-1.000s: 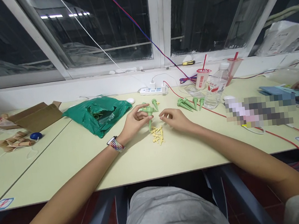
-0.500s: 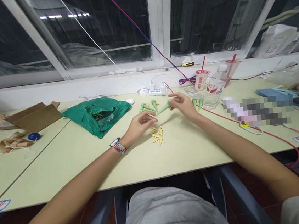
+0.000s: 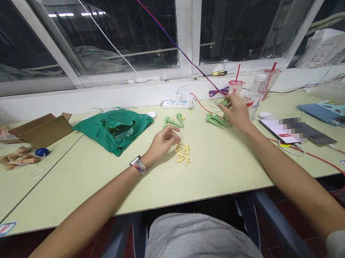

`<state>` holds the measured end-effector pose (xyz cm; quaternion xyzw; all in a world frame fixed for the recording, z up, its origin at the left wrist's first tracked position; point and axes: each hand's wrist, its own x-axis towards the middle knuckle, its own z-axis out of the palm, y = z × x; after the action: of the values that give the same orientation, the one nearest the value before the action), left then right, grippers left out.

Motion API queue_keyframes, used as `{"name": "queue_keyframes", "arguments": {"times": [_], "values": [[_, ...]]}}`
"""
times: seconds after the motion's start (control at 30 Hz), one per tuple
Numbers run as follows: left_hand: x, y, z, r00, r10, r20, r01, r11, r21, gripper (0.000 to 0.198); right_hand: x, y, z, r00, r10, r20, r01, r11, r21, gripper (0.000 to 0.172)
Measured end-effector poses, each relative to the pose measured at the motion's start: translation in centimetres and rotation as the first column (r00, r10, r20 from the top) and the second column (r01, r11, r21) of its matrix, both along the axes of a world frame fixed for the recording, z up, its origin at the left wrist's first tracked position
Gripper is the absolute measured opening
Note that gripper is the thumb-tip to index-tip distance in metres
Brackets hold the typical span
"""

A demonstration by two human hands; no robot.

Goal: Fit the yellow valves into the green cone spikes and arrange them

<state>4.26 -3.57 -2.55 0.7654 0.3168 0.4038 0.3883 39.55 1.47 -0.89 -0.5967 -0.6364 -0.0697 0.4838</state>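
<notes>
My right hand [image 3: 236,113] pinches a green plastic spike [image 3: 224,103] at the right, over a group of similar green cone-shaped spikes [image 3: 214,120] lying on the table. Part of the held spike is hidden by the fingers. My left hand [image 3: 162,144] rests near the middle, fingers loosely curved and apart, with nothing visible in them. Just right of it lies a small pile of pale yellow plastic pieces [image 3: 184,154]. Beyond my left hand, a few more green spikes [image 3: 173,122] lie with small yellow bits by them.
A torn green plastic bag [image 3: 98,130] lies to the left, with a cardboard box [image 3: 41,132] and a blue ball [image 3: 42,152] farther left. A power strip [image 3: 177,104] sits at the back. Drink cups, a water bottle [image 3: 253,94], phones [image 3: 310,131] and red cables occupy the right.
My right hand has moved right, carrying a green spike from near my left hand to the group at the right. My left hand stays almost in place.
</notes>
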Motion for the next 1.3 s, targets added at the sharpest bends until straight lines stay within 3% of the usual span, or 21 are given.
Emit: {"name": "queue_keyframes", "arguments": {"times": [0.13,0.2,0.43,0.57,0.63,0.7,0.9,1.13,1.3], "values": [[-0.1,0.1,-0.1,0.999,0.024,-0.040,-0.023,0.999,0.031,0.022,0.3,0.8,-1.3,0.983,-0.104,0.152,0.143,0.952,-0.271,0.033],[-0.1,0.1,0.0,0.998,0.039,-0.048,-0.037,0.999,0.036,0.022,0.4,1.4,-1.7,0.974,-0.134,0.186,0.190,0.925,-0.328,0.037],[-0.4,0.6,-0.2,0.986,0.142,-0.084,-0.135,0.987,0.089,0.019,0.0,1.4,-2.2,0.961,-0.131,0.245,0.197,0.943,-0.269,0.037],[-1.4,2.3,-1.0,0.929,0.335,-0.160,-0.268,0.903,0.336,0.029,-1.3,0.6,-1.9,0.947,-0.164,0.275,0.219,0.959,-0.182,0.033],[-2.3,3.4,-1.5,0.872,0.418,-0.254,-0.269,0.844,0.464,0.043,-2.0,0.2,-1.7,0.948,-0.152,0.279,0.198,0.970,-0.144,0.032],[-3.0,4.4,-2.0,0.831,0.442,-0.338,-0.244,0.836,0.492,0.052,-2.7,-0.2,-1.5,0.954,-0.115,0.276,0.155,0.980,-0.127,0.031],[-3.8,5.4,-2.4,0.810,0.410,-0.418,-0.172,0.849,0.499,0.037,-4.3,-0.9,-1.6,0.952,-0.008,0.306,0.053,0.989,-0.139,0.026],[-3.1,4.4,-1.2,0.837,0.369,-0.403,-0.159,0.870,0.466,0.021,-5.0,-1.4,-1.8,0.946,0.072,0.317,-0.030,0.990,-0.135,0.025],[-2.7,3.6,-0.6,0.927,0.234,-0.292,-0.128,0.932,0.338,0.024,-6.8,-2.3,-1.9,0.922,0.320,0.217,-0.282,0.940,-0.190,0.024]]}}
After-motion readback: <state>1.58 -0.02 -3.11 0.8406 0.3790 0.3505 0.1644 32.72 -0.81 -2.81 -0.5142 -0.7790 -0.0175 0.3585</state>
